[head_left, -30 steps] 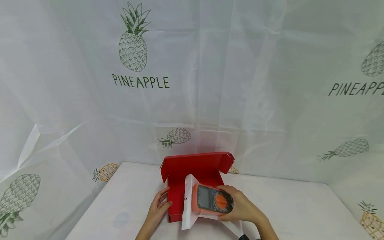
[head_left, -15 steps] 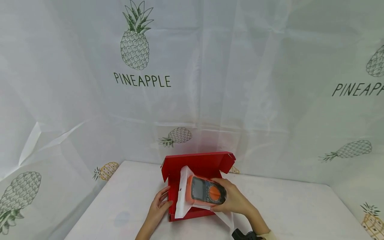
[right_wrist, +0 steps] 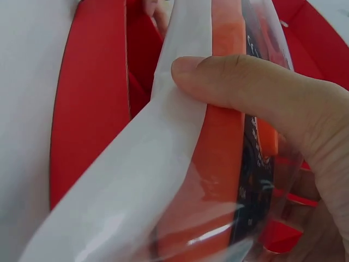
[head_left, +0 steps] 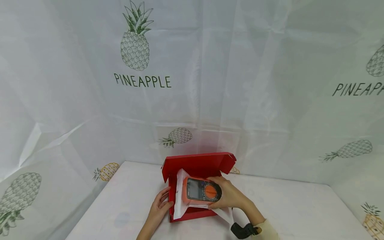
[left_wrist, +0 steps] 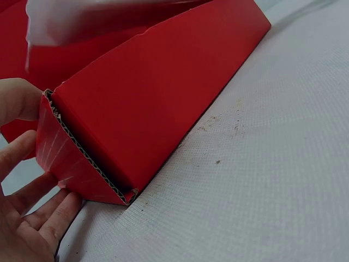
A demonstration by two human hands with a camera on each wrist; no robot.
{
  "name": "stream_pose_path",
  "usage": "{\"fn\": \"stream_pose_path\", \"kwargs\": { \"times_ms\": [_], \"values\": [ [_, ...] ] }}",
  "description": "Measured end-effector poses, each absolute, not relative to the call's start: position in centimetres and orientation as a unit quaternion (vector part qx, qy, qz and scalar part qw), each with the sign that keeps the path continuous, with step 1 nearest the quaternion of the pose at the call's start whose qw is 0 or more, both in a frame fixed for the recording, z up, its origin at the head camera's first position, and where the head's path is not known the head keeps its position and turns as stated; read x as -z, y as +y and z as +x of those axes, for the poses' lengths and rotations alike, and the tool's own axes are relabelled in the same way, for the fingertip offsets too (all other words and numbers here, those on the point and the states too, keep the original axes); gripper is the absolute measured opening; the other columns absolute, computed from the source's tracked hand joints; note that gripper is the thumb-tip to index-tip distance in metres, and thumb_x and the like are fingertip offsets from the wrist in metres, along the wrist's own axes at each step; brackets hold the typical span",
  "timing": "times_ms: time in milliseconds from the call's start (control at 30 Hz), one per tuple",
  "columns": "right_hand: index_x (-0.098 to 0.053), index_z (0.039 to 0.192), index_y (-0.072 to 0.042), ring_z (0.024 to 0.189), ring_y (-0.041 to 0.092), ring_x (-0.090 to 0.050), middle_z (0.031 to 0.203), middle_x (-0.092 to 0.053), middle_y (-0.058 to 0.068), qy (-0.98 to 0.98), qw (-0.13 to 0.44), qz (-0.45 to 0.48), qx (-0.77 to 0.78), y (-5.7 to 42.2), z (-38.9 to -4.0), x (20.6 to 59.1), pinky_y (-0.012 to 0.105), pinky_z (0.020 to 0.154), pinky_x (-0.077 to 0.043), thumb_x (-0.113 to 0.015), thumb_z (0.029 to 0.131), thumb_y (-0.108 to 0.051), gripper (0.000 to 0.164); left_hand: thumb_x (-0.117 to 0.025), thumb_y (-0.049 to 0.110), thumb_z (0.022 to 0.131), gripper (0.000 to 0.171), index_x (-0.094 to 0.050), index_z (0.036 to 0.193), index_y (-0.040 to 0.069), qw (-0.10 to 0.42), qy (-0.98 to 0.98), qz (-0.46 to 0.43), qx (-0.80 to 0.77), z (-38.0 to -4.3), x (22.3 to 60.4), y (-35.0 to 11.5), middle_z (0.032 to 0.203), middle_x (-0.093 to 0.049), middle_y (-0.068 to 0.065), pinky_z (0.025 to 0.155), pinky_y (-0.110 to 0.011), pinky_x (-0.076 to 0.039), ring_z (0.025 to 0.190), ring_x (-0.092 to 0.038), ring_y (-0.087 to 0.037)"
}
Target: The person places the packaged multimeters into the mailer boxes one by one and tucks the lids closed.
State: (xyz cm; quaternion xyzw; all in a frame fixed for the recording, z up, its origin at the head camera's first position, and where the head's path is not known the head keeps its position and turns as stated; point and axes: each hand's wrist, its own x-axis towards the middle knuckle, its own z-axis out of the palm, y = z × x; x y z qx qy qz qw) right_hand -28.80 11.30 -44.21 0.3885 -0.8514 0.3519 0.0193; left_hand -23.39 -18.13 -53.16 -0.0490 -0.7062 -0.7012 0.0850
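Note:
An orange and black multimeter (head_left: 196,190) in a clear-and-white plastic bag (right_wrist: 180,125) is over the open red cardboard box (head_left: 192,217), its screen facing up and its dial to the right. My right hand (head_left: 226,193) grips the dial end through the bag, thumb along the near side and fingers over the far side. At the box's left wall my left hand (head_left: 159,205) holds on, thumb over the top edge and fingers against the outside, as the left wrist view shows at the corner. The bag's white flap hangs past the multimeter's left end and front.
The box's lid (head_left: 195,163) stands raised at the back, its side flaps folded forward. Behind the white-covered table (head_left: 285,206) hangs a white curtain (head_left: 240,83) printed with pineapples. A black device (head_left: 241,230) is strapped at the right wrist.
My right hand has moved left and slightly away from me, bringing the bagged multimeter from the box's right side to over its middle. The left hand stays at the box's left wall.

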Motion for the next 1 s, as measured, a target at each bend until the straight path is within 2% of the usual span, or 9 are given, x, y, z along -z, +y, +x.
{"fn": "stream_pose_path", "kwargs": {
  "times_ms": [300,467,667,833,900,1000],
  "values": [
    [-0.056,0.128,-0.001,0.097,0.015,-0.059,0.114,-0.063,0.005,-0.842,0.0,0.416,-0.343,11.1,-30.1,44.6,0.027,0.083,-0.054,-0.09,0.066,-0.034,0.078,-0.063,0.004,0.092,0.057,-0.041,0.144,0.001,0.083,-0.712,-0.045,0.695,-23.2,53.1,-18.1,0.148,-0.04,-0.021,0.095,-0.017,-0.044,0.135,-0.039,-0.037],
    [-0.058,0.127,-0.004,0.101,0.013,-0.055,0.116,-0.062,0.0,-0.861,0.005,0.41,-0.3,10.4,-31.1,44.4,0.03,0.088,-0.053,-0.091,0.065,-0.037,0.078,-0.065,0.005,0.091,0.057,-0.043,0.143,0.001,0.093,-0.715,-0.046,0.691,-23.3,53.2,-18.2,0.148,-0.041,-0.02,0.095,-0.017,-0.044,0.133,-0.042,-0.031],
    [-0.058,0.127,-0.006,0.106,0.018,-0.054,0.118,-0.061,0.002,-0.872,-0.02,0.406,-0.274,9.5,-32.2,44.3,0.031,0.09,-0.052,-0.089,0.065,-0.036,0.076,-0.064,0.005,0.091,0.058,-0.041,0.144,-0.001,0.087,-0.712,-0.05,0.695,-23.4,53.3,-18.4,0.149,-0.039,-0.022,0.094,-0.016,-0.044,0.132,-0.042,-0.028],
    [-0.058,0.127,-0.005,0.105,0.024,-0.057,0.117,-0.061,0.004,-0.863,-0.043,0.413,-0.288,8.8,-32.9,44.5,0.029,0.089,-0.052,-0.09,0.066,-0.033,0.075,-0.063,0.005,0.092,0.057,-0.04,0.143,-0.002,0.097,-0.709,-0.061,0.696,-23.4,53.3,-18.4,0.148,-0.038,-0.024,0.093,-0.015,-0.045,0.128,-0.045,-0.015],
    [-0.058,0.127,-0.005,0.104,0.021,-0.057,0.117,-0.061,0.002,-0.863,-0.054,0.411,-0.287,8.7,-33.2,44.7,0.028,0.09,-0.051,-0.09,0.066,-0.033,0.075,-0.063,0.005,0.092,0.057,-0.04,0.143,-0.002,0.099,-0.708,-0.061,0.697,-23.3,53.2,-18.3,0.148,-0.039,-0.024,0.093,-0.015,-0.045,0.126,-0.046,-0.01],
    [-0.059,0.127,-0.005,0.103,0.013,-0.055,0.117,-0.061,0.0,-0.864,-0.069,0.406,-0.288,8.6,-33.5,44.9,0.027,0.091,-0.051,-0.091,0.065,-0.033,0.074,-0.063,0.004,0.092,0.057,-0.04,0.144,-0.003,0.099,-0.708,-0.063,0.696,-23.2,53.2,-18.2,0.148,-0.039,-0.024,0.094,-0.016,-0.044,0.127,-0.046,-0.013]
  ]
}}
